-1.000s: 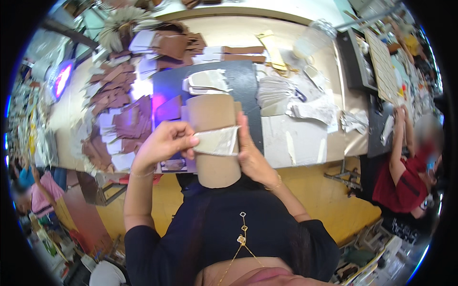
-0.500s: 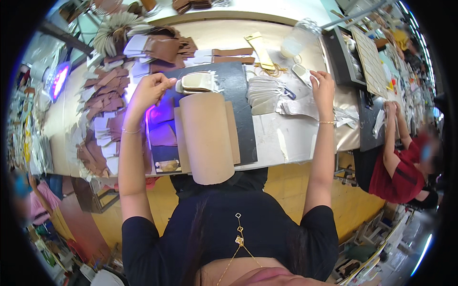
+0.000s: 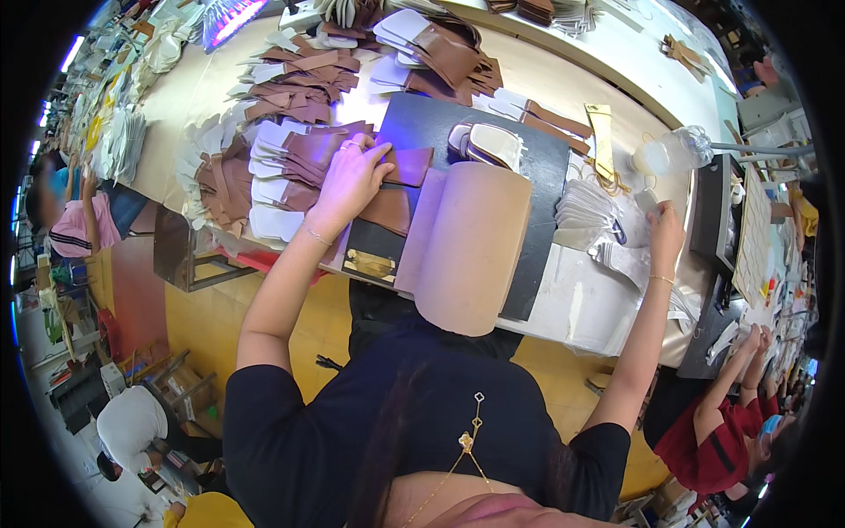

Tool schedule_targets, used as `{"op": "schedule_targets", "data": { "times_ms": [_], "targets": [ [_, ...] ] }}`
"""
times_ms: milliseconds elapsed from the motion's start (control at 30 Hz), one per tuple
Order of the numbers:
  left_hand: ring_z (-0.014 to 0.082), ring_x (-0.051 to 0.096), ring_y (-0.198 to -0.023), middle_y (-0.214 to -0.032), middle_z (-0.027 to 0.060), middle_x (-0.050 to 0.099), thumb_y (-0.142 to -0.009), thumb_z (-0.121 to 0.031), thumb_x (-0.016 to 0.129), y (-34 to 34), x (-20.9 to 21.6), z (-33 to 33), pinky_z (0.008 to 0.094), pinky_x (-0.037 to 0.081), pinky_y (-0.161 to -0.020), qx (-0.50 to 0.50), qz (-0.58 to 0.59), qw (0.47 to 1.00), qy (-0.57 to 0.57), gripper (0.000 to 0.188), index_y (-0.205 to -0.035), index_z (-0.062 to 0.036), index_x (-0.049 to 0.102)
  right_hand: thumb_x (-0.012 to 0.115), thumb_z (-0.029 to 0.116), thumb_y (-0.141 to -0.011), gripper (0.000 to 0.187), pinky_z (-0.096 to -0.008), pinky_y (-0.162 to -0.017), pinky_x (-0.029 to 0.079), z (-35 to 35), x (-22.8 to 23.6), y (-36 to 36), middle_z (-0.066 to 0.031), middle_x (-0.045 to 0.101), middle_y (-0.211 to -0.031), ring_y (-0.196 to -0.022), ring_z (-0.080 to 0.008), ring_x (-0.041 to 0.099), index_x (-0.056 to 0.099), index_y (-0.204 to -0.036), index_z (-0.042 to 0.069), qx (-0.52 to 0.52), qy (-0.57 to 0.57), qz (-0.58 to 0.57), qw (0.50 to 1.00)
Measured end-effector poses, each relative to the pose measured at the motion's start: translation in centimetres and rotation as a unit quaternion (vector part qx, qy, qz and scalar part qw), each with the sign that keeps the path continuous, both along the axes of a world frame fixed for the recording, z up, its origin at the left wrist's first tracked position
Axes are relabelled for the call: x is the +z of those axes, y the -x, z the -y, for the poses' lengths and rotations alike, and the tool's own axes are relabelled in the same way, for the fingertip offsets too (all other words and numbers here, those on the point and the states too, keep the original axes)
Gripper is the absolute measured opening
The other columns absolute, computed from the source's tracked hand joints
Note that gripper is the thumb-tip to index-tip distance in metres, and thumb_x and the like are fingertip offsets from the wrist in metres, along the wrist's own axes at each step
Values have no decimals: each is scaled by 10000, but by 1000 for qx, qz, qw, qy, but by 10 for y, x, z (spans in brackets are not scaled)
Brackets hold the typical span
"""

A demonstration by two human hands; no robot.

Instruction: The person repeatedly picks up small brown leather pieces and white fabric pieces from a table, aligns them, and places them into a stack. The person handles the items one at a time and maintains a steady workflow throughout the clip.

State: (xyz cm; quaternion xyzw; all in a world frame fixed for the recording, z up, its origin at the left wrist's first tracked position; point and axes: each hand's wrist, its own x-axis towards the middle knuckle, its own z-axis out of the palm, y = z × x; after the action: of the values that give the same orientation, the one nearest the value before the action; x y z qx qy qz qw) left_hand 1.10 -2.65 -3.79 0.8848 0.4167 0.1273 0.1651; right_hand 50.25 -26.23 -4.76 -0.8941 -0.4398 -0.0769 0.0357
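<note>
My left hand (image 3: 352,179) reaches to the left part of a black board (image 3: 550,211). Its fingers are apart, and the fingertips touch the edge of a brown leather piece (image 3: 411,165). A second brown leather piece (image 3: 387,211) lies just nearer to me. At the right, my right hand (image 3: 666,231) pinches a small white flat piece (image 3: 647,201), partly covered by the fingers. A tan curved block (image 3: 475,251) stands on the board. Behind it rests a cream padded piece with dark edging (image 3: 495,145).
Brown and white leather pieces (image 3: 299,163) lie in heaps at the left. Right of the board sit fanned white pieces (image 3: 585,211), a yellow strip (image 3: 600,141) and a clear plastic bottle (image 3: 673,151). A black bin (image 3: 715,211) stands farther right, near a person in red (image 3: 717,444).
My view has turned, shifting the table. My left hand has left the cream padded piece for the brown leather pieces. My right hand still holds a white piece, now lower beside the bottle.
</note>
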Motion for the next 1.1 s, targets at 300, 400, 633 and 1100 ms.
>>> {"op": "schedule_targets", "data": {
  "times_ms": [300, 400, 633, 1100],
  "targets": [
    [335, 558, -884, -887, 147, 576, -790, -118, 662, -9, -2, 0, 422, 443, -784, -9, 35, 999, -3, 150, -877, -6, 614, 673, 105, -793, 245, -393, -608, 435, 3, 2, -23, -136, 564, -705, -659, -298, 575, 447, -876, 60, 54, -22, -139, 989],
    [334, 569, -852, -846, 152, 579, -754, -76, 653, -13, -2, -2, 415, 448, -769, -22, 31, 999, -8, 117, -816, -5, 584, 665, 109, -817, 238, -300, -580, 402, 5, 7, -37, -21, 481, -697, -632, -122, 431, 436, -851, 57, -18, -52, -280, 959],
    [271, 623, -818, -833, 141, 641, -727, -82, 592, -3, 19, -15, 369, 473, -744, -3, 91, 972, 218, 116, -740, -8, 504, 665, 134, -877, 205, -274, -642, 472, 32, 24, -56, 32, 571, -851, -760, -85, 553, 470, -937, 120, -71, -153, -688, 706],
    [221, 684, -597, -714, 163, 671, -825, -37, 670, -33, 126, 50, 259, 559, -533, -24, 239, 713, 659, 140, -895, 70, 611, 647, 108, -881, 258, -241, -738, 451, 23, 82, 65, -14, 655, -962, -843, -79, 578, 621, -1127, 36, 26, -399, -651, 645]
  ]
}}
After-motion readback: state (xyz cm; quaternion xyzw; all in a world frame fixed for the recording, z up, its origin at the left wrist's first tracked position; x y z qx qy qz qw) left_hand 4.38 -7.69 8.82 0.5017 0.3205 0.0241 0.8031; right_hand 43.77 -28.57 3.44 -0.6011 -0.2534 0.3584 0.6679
